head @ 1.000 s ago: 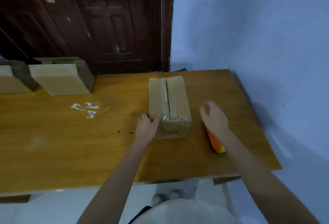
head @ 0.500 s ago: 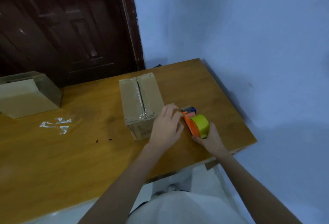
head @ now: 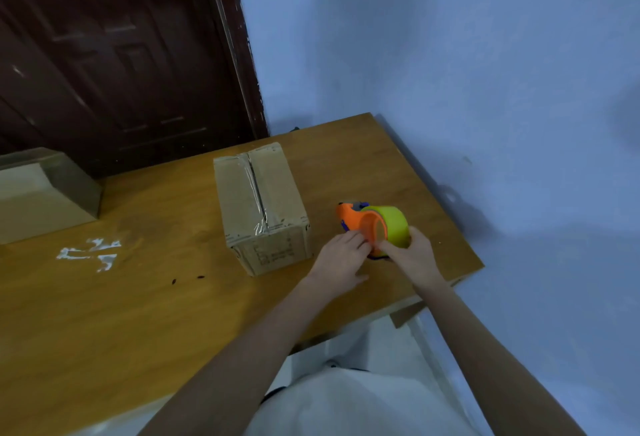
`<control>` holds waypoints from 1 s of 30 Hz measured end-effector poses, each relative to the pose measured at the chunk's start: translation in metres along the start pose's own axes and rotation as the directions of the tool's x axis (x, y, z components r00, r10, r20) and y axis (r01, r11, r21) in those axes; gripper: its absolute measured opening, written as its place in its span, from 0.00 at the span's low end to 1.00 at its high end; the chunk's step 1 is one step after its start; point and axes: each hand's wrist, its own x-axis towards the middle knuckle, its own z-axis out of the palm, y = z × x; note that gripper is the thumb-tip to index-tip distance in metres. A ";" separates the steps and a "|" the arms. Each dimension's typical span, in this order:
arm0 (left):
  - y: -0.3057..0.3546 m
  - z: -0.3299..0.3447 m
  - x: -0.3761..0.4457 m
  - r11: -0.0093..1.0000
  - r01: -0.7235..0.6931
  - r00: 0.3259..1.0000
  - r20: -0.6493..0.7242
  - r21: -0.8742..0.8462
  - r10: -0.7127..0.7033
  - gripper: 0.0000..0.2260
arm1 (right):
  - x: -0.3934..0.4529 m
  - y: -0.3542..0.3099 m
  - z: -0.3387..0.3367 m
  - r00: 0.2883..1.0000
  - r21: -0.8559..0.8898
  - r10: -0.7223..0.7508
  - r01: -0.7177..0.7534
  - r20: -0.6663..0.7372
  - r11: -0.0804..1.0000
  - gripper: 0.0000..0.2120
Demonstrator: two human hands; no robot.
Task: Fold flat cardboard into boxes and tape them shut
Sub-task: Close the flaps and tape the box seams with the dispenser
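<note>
The right hand (head: 414,255) grips the tape gun (head: 375,228), fingers curled round the near side of its yellow-green roll with the thumb against the orange core. The left hand (head: 341,261) meets it from the other side, its fingertips (head: 360,240) touching the orange body just below the core; the fingers lie close together and gently bent, but whether they pinch anything (a tape end, say) cannot be told. The tape gun stands on edge on the table (head: 138,297), its orange nose pointing away from both hands.

Just left of the left hand's knuckles, not touching them, sits the box (head: 263,207), closed, with clear tape running down its top seam and over the near edge. Well left of both hands, at the picture's edge, stands a second box (head: 41,193). Between the two boxes, white scraps (head: 91,254) lie on the wood. Beyond the fingers rise a dark door (head: 121,55) and a pale blue wall (head: 450,55).
</note>
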 end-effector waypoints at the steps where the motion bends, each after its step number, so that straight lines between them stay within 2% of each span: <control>1: 0.001 -0.003 0.003 1.000 -0.024 0.997 -0.072 -0.002 0.024 0.22 | -0.001 -0.007 -0.001 1.000 0.017 0.005 -0.005 -0.011 1.000 0.10; 5: -0.003 -0.016 0.012 0.996 -0.078 0.925 -0.374 -0.032 0.060 0.11 | -0.008 -0.036 -0.010 1.000 0.142 -0.002 0.004 -0.018 0.990 0.13; 7: -0.007 -0.037 0.014 0.987 -0.093 0.902 -0.430 -0.130 0.029 0.06 | -0.010 -0.047 -0.017 0.998 0.208 -0.054 0.044 0.044 0.977 0.18; 9: -0.011 -0.062 0.019 0.954 -0.059 0.907 -0.414 -0.295 -0.072 0.04 | -0.010 -0.053 -0.020 0.981 0.190 -0.165 0.144 0.100 0.971 0.32; 11: -0.012 -0.089 0.024 0.855 0.022 0.928 -0.307 -0.518 -0.210 0.05 | -0.012 -0.055 -0.018 0.946 0.156 -0.302 0.282 0.123 0.947 0.45; 13: -0.015 -0.117 0.028 0.714 0.040 0.937 -0.221 -0.699 -0.269 0.06 | -0.014 -0.059 -0.015 0.885 0.108 -0.440 0.428 0.149 0.897 0.47; 15: -0.020 -0.141 0.028 0.600 0.018 0.950 -0.174 -0.800 -0.260 0.06 | -0.013 -0.071 -0.011 0.827 0.044 -0.528 0.531 0.190 0.847 0.45; 18: -0.029 -0.166 0.028 0.511 0.062 0.958 -0.092 -0.858 -0.271 0.08 | -0.011 -0.096 -0.005 0.757 -0.148 -0.613 0.648 0.226 0.747 0.40; 21: -0.035 -0.182 0.028 0.459 0.128 0.943 -0.036 -0.879 -0.330 0.08 | -0.010 -0.111 0.006 0.697 -0.090 -0.628 0.691 0.346 0.717 0.33; 23: -0.040 -0.186 0.025 0.442 0.155 0.935 -0.013 -0.884 -0.354 0.09 | -0.009 -0.116 0.017 0.670 -0.049 -0.645 0.707 0.367 0.706 0.29; 27: -0.053 -0.196 0.011 0.350 0.190 0.872 -0.006 -0.917 -0.489 0.15 | -0.007 -0.119 0.040 0.701 -0.021 -0.669 0.694 0.247 0.719 0.22; 30: -0.072 -0.196 -0.009 0.279 0.240 0.755 -0.002 -0.930 -0.656 0.18 | -0.008 -0.122 0.051 0.780 0.172 -0.624 0.608 0.052 0.775 0.19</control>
